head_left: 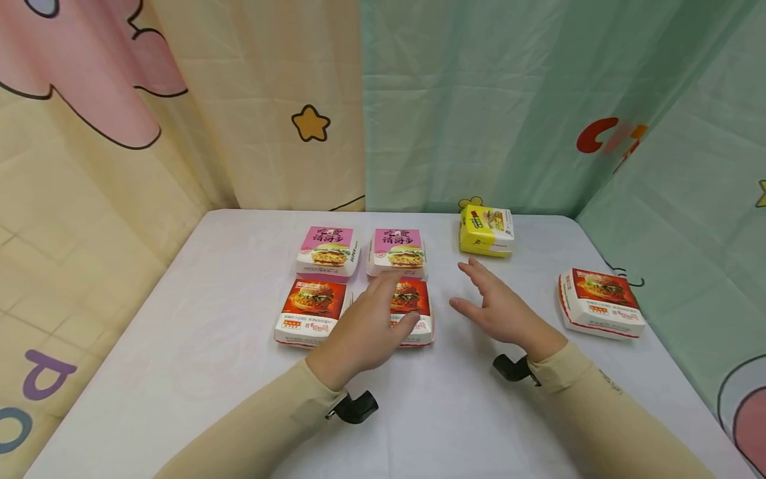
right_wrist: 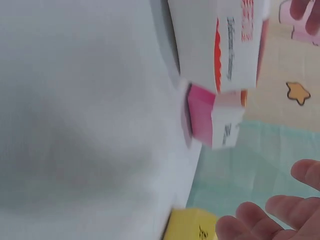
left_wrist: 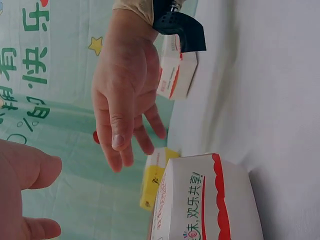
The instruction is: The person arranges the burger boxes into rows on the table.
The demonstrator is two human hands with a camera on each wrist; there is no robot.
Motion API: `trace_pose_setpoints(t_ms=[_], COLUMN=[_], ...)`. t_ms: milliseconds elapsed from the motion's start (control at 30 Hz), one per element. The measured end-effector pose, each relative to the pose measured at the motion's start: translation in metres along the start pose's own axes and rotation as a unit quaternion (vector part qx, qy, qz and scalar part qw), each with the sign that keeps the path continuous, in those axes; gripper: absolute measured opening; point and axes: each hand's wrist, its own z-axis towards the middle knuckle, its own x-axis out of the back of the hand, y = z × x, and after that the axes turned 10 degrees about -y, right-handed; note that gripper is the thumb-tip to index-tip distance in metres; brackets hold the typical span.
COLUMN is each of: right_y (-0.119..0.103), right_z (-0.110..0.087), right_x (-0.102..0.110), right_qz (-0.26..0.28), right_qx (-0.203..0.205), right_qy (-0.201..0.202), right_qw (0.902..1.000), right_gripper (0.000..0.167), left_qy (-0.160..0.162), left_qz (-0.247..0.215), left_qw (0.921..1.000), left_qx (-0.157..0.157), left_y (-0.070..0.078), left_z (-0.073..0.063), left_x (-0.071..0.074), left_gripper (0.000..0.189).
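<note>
My left hand (head_left: 372, 326) hovers with fingers extended above the nearer red-and-white burger box (head_left: 413, 299), hiding part of it. Beside that box, to its left, sits a matching red-and-white burger box (head_left: 311, 309). Two pink-and-white burger boxes (head_left: 326, 251) (head_left: 397, 251) stand in a row just behind them. Nothing is in my right hand (head_left: 505, 309), held over the table to the right of the group, thumb apart from the fingers. Beyond it at the back stands a yellow-and-white burger box (head_left: 486, 230). Another red-and-white burger box (head_left: 601, 303) lies at the right.
All boxes stand on a white-covered table (head_left: 227, 279). Printed curtains (head_left: 263, 100) rise behind and on both sides of it. A black wrist mount (head_left: 356, 407) is strapped at my left cuff, and another mount (head_left: 512, 367) at my right cuff.
</note>
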Motion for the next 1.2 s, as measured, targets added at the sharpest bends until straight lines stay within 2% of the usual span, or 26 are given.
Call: trace_pose_setpoints(t_ms=[200,400,633,967,1200], right_y=[0.015,0.031,0.045,0.055,0.059], right_z=[-0.012,-0.019,-0.018,0.002,0.019], right_x=[0.022,0.037,0.047,0.061,0.072], right_qz=[-0.027,-0.039,-0.05,-0.038,-0.044], right_qx=[-0.026,-0.059,-0.084,-0.117,-0.125], right_qy=[0.03,0.031,0.033,0.032,0.031], right_qw=[0.9988,0.997,0.9946,0.9919,0.9907], right_gripper=[0.087,0.091,0.092,0.095,0.089], left_qy=[-0.011,-0.02,-0.033,-0.043,-0.059], left_qz=[-0.004,-0.01,-0.001,-0.014,-0.013], left_qw=[0.9999,0.9996,0.9992,0.999,0.9981], left_qx=[-0.009,-0.015,-0.024,-0.006,0.008], left_y=[0.006,0.012,0.026,0.048,0.063], left_z=[0.008,0.018,0.034,0.062,0.084], left_x=[-0.005,-0.007,-0.011,-0.014,-0.012], left_gripper=[0.079,0.08,0.08,0.082,0.085])
